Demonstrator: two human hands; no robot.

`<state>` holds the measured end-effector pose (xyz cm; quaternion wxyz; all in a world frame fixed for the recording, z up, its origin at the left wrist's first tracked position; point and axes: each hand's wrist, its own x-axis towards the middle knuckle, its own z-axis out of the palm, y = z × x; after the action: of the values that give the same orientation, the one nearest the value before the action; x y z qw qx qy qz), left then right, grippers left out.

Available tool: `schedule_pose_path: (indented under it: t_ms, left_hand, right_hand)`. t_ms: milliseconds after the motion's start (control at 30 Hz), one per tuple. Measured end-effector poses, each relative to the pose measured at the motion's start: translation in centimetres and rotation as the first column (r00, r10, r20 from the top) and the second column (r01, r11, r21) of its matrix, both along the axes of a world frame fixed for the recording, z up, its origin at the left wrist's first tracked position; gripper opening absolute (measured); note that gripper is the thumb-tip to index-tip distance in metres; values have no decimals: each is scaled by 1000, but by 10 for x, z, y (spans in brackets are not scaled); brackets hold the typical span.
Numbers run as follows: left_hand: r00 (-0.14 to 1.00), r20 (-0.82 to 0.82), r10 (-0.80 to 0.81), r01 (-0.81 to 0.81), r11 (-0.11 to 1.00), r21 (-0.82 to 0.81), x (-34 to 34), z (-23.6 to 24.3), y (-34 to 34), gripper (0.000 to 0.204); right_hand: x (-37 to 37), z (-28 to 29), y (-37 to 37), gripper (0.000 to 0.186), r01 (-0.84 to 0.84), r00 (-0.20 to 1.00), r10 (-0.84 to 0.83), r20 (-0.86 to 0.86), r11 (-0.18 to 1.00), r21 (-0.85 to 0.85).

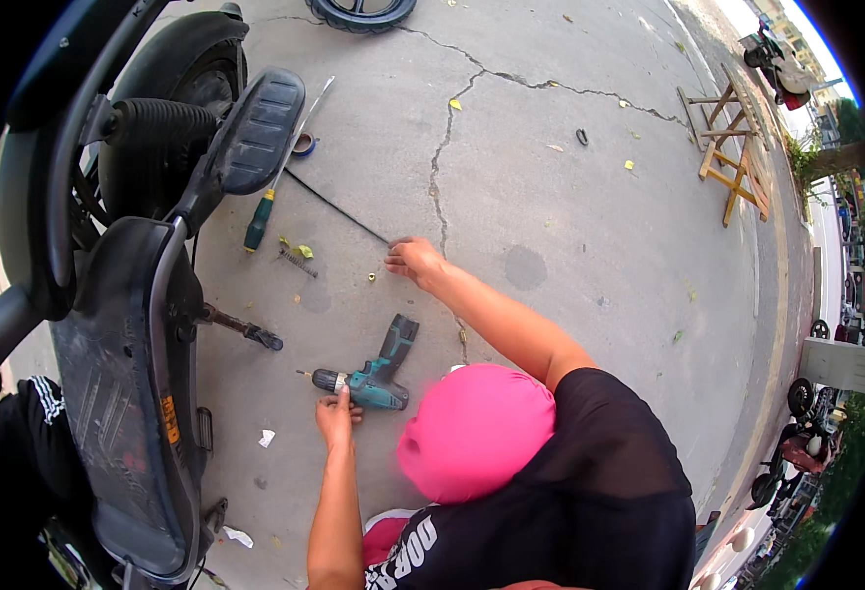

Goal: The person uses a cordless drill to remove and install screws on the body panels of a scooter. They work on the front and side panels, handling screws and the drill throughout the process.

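While the right hand (416,262) pinches the rod (339,207) by one end, I watch the left hand (336,421) touch the drill (377,385) near its front, grip unclear; it lies flat on the concrete (599,236), presumably for easy reach.

Left hand (337,418) at front end of drill (373,387), fingers curled; right hand (415,261) beyond drill, arm (511,320) extended, fingers bent.

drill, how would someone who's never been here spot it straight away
Start from the big dark scooter filling the left side, then look right across the grey pavement. The drill lies there by the left hand, the only pistol-shaped tool, teal and black.
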<state>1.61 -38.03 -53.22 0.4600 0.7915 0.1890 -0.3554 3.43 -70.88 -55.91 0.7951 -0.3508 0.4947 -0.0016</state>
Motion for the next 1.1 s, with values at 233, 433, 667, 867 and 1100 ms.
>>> schedule_pose_path:
  t_ms: [233,433,667,867,1100]
  left_hand:
    - [984,-171,-54,44,997,-62,-24,0,-11,48]
    - [981,-153,121,-130,990,-52,-49,-7,-32,51]
    - [939,-328,100,-129,989,-66,-51,-5,-35,48]
    - [890,-421,178,-262,954,-150,-28,30,-28,61]
    - [907,-418,59,-145,973,-177,2,45,-11,56]
  right_hand:
    - [36,34,-94,42,293,908,-277,314,956,-2]
    - [-1,41,-129,46,26,999,19,51,656,-755]
    - [-248,-2,-21,32,-551,757,-50,-651,488,-677]
    - [-395,12,54,53,-395,541,153,-827,914,-89]
    - [-379,11,56,52,-279,645,108,-756,955,-102]
